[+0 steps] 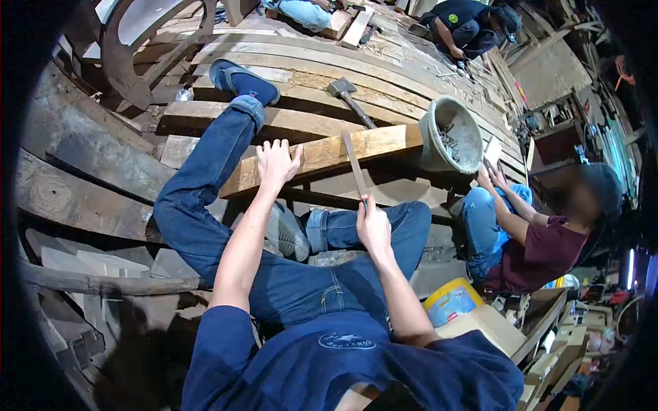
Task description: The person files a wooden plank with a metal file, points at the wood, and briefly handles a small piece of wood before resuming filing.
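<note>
- The wooden beam (319, 156) lies across in front of the seated person, near the bent legs. It looks heavy and stiff, with rough dry faces, so I judge it is best to take it with two hands, near both ends.
- The pale bucket (430, 140) stands beside the right end of the beam; inside there are small dark metal pieces (449, 142), maybe nails.
- The yellow tub (452, 303) is by the right elbow; its content I cannot tell.
- The long flat tool (354, 162) reaches over the beam. It seems light and rather stiff, safest to hold by the handle.
- The left hand (275, 163) rests on the beam, fingers spread; the right hand (373, 229) has fingers closed around the tool's handle.
</note>
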Motion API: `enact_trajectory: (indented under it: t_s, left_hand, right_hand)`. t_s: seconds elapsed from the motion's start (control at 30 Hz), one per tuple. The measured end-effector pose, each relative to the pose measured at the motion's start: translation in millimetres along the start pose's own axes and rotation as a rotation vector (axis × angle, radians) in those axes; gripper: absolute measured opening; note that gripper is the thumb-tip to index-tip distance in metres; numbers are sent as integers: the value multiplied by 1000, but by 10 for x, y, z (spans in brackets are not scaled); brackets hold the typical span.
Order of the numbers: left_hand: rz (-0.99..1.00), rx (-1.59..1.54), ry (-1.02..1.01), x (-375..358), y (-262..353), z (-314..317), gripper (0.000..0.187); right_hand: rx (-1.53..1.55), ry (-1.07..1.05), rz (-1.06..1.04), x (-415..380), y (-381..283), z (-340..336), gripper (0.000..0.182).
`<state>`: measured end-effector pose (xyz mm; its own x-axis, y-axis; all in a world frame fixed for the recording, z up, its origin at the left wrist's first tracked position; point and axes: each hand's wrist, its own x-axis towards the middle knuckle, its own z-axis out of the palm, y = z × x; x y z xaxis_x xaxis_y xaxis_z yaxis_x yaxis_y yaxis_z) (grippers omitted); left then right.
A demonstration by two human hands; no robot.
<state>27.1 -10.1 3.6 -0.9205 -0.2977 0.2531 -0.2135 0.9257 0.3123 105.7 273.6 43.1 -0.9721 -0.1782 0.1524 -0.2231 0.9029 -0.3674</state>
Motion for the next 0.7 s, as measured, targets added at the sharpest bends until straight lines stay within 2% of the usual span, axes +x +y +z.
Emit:
enact_trajectory:
  t_s: [0.2,0.3,0.43,0.5,0.57,0.63,0.67,0.7]
  left_hand:
    - [25,15,48,-9,-31,55,57]
    - [42,44,49,8,-40,104,55]
    - [28,35,71,-20,-13,28,55]
    - [12,33,8,-1,1,7,55]
    - [14,26,16,-5,-15,34,56]
    - [16,32,42,0,-29,84,59]
    - [14,67,-27,3,-10,17,59]
    - [24,73,22,0,-21,40,58]
  right_hand:
    - [-62,-72,-4,1074,-107,94,32]
    - [-79,-55,-2,954,-93,17,29]
    - [17,-79,36,230,-58,-424,24]
    - [-37,-69,69,89,-61,-365,23]
    - [-26,44,-42,227,-4,-153,22]
    - [-78,-4,-24,537,18,52,21]
    - [-101,99,-99,690,14,206,20]
    - [-115,124,-97,806,-27,274,21]
